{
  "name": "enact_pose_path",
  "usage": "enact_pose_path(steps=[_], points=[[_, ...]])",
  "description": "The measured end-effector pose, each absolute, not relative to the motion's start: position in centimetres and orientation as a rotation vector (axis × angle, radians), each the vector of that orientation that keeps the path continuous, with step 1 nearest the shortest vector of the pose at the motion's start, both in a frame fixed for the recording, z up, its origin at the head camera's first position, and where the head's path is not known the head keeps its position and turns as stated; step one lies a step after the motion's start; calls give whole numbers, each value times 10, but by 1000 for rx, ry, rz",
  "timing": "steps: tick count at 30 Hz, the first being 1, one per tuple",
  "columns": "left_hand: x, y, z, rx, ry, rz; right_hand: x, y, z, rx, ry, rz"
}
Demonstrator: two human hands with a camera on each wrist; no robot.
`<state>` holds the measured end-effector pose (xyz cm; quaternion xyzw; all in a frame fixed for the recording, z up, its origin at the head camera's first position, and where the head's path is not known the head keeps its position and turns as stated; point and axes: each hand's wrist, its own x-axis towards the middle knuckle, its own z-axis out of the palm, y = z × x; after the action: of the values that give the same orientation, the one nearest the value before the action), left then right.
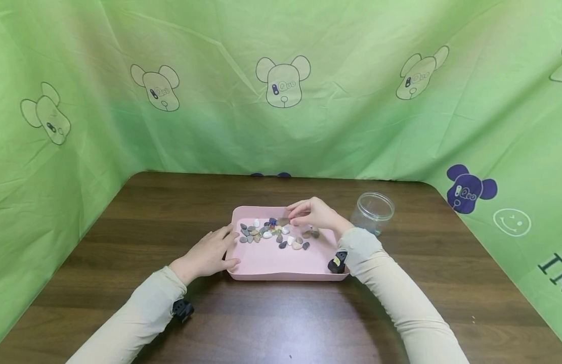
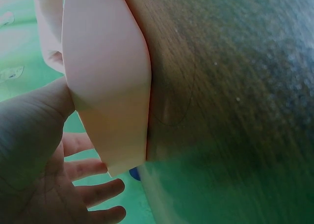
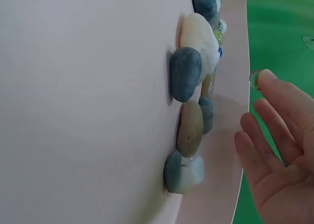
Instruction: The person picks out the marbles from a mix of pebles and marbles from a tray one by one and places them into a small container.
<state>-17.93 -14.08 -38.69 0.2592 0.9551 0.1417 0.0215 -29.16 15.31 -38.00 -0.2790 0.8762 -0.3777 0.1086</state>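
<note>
A pink tray (image 1: 262,261) lies on the table, with pebbles and glass marbles spread mostly over its far half. My left hand (image 1: 209,254) rests at the tray's left rim, its fingers extended and loosely spread, as the left hand (image 2: 44,155) in the left wrist view also shows. Above the tray's far right part, my right hand (image 1: 318,215) pinches a clear glass marble (image 3: 254,80) at the fingertips; the other fingers are slightly bent. Near that hand lie a dark pebble (image 3: 185,74), a cream pebble (image 3: 196,32) and a brown pebble (image 3: 190,128).
Just right of the tray stands a clear jar (image 1: 374,210) without a lid, with something small at its bottom, partly hidden by the right sleeve. The brown wooden table (image 1: 171,202) is bordered by a green printed cloth (image 1: 217,136) at the back and sides.
</note>
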Motion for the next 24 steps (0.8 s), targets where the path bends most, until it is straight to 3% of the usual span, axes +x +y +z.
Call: enact_pose_path(steps=[24], points=[[-179,-141,-387,808,2955,443,-290,174,-362,-851,2616,-1203]])
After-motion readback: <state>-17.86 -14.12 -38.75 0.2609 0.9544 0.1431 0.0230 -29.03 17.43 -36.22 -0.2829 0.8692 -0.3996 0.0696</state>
